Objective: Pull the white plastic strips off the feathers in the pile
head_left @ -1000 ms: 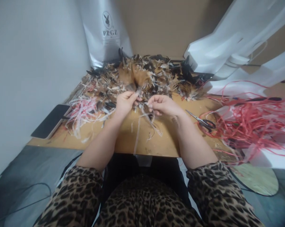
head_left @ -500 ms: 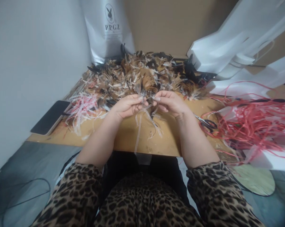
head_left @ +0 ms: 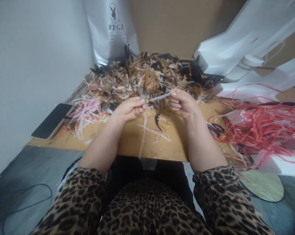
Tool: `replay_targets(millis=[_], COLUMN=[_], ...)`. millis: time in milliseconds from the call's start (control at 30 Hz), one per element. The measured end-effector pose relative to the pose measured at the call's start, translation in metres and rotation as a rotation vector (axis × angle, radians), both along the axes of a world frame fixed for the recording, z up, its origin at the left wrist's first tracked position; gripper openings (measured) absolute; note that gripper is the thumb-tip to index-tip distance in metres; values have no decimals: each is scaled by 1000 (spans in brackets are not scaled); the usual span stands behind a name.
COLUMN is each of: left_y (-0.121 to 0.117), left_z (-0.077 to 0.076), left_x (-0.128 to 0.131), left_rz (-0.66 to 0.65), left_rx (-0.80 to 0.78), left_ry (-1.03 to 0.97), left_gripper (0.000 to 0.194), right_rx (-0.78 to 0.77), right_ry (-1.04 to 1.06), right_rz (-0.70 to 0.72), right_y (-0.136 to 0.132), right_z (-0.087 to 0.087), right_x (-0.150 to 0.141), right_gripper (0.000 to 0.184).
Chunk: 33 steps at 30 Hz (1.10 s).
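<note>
One clear strip (head_left: 160, 97) held straight

At the feather pile's (head_left: 122, 80) near edge it spans the fingers: left hand (head_left: 132, 108) pinched on one end plus one feather tuft (head_left: 147, 88), right hand (head_left: 183, 103) pinched on the other. One phone (head_left: 52, 120) lies left of the pile.

The tan table (head_left: 127, 143) carries feathers (head_left: 127, 81); left, a phone (head_left: 51, 121) and strips (head_left: 86, 111) (pink, white); right, scissors (head_left: 218, 128) and red ribbon (head_left: 262, 130).

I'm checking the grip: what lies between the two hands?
In the head view, a pale strip runs straight from the left hand to the right hand.
</note>
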State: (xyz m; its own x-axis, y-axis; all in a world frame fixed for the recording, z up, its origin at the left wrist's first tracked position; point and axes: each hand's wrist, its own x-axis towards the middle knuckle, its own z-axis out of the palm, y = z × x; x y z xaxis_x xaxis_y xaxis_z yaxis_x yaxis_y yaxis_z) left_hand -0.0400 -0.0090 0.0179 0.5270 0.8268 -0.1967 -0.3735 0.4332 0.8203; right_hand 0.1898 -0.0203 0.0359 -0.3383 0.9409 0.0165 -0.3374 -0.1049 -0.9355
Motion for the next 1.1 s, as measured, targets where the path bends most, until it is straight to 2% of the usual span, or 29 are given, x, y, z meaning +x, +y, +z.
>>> replay_targets(millis=[167, 267, 433, 633, 733, 833, 867, 933, 1100], left_y=[4, 3, -4, -3, 0, 1, 1, 0, 2], left_z=[-6, -7, -4, -8, -9, -7, -7, -6, -8], left_x=[-3, -3, -1, -1, -2, -3, -3, -3, -7], left_rz=[-78, -206, -397, -603, -689, -779, -803, -831, -812], left_rx=[68, 123, 198, 306, 355, 386, 385, 373, 401], left_ry=[60, 199, 312, 459, 496, 574, 603, 646, 645], left_gripper=[11, 19, 30, 34, 34, 32, 31, 30, 29], right_rx=[3, 29, 144, 33, 15, -8, -37, 2, 175], right_ry=[-145, -90, 232, 631, 915, 1136, 1141, 1080, 750], right_rz=[-56, -126, -390, -698, -755, -721, -685, -759, -1041], right_y=[1, 3, 13, 34, 34, 24, 20, 13, 10], right_z=[-3, -1, 3, -10, -9, 2, 6, 14, 20], right_x=[0, 2, 24, 62, 70, 75, 77, 79, 77], right_gripper=[35, 34, 48, 44, 37, 28, 29, 29, 29])
